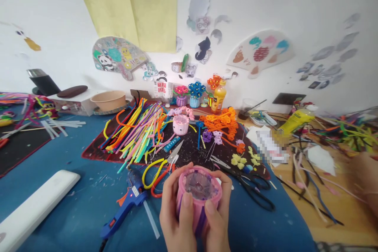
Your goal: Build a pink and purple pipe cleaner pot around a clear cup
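Both my left hand [173, 208] and my right hand [220, 212] are wrapped round a small pink and purple pot [199, 216], covered in fuzzy pipe cleaner strips, at the lower middle. Its round end faces up, with a see-through plastic disc inside a pink rim. My thumbs press its near side; the other fingers curl round the far sides. Just beyond lie scissors with yellow and orange handles [152, 173] and black-handled scissors [254, 189]. To the left a blue glue gun [126, 204] rests on the table with a glue stick [151, 219] beside it.
Bundled coloured pipe cleaners [138, 126] cover the dark mat [94, 147]. Near them are a pink pot [180, 125], orange pipe cleaner flowers [221, 124] and an orange drink bottle [218, 97]. A long white case [41, 208] lies left. Another person's blurred hand [364, 177] appears far right.
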The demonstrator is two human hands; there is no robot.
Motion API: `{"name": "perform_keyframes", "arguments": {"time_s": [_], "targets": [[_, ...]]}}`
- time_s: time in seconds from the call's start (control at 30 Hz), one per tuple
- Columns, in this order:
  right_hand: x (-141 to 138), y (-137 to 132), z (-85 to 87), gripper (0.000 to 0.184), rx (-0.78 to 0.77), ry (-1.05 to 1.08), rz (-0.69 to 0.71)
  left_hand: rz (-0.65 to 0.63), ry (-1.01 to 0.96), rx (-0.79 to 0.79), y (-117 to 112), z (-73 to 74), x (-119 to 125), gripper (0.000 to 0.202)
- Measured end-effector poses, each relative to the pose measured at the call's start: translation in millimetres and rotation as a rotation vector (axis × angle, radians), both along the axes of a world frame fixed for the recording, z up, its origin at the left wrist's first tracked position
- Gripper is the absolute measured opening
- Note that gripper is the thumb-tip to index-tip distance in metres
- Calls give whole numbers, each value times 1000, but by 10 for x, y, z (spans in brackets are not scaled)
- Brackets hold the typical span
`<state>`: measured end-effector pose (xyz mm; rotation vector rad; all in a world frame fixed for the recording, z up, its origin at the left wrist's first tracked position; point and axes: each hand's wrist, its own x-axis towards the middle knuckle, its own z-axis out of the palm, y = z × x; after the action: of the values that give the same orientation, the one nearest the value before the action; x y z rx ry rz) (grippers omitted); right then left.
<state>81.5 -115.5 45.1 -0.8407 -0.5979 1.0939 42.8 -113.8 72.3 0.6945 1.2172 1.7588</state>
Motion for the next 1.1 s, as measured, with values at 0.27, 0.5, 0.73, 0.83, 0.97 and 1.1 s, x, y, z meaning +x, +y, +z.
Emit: {"name": "perform_keyframes", "arguments": {"time_s": [0.27,0.5,0.73,0.83,0.97,1.1], "targets": [[29,-30,49,53,11,0,-2,-24,53,14,-54,62,32,46],[28,-36,68,54,55,1,-31,-35,29,55,-79,82,66,44],[24,-79,88,53,53,-37,-46,-46,49,65,-79,100,67,47],[21,-97,97,55,49,-18,-48,-76,29,88,-81,86,57,47],[27,-109,113,53,63,-43,-36,-78,24,99,-95,85,58,47],[27,-120,127,53,92,-46,-40,-86,8,127,-128,135,73,44]]}}
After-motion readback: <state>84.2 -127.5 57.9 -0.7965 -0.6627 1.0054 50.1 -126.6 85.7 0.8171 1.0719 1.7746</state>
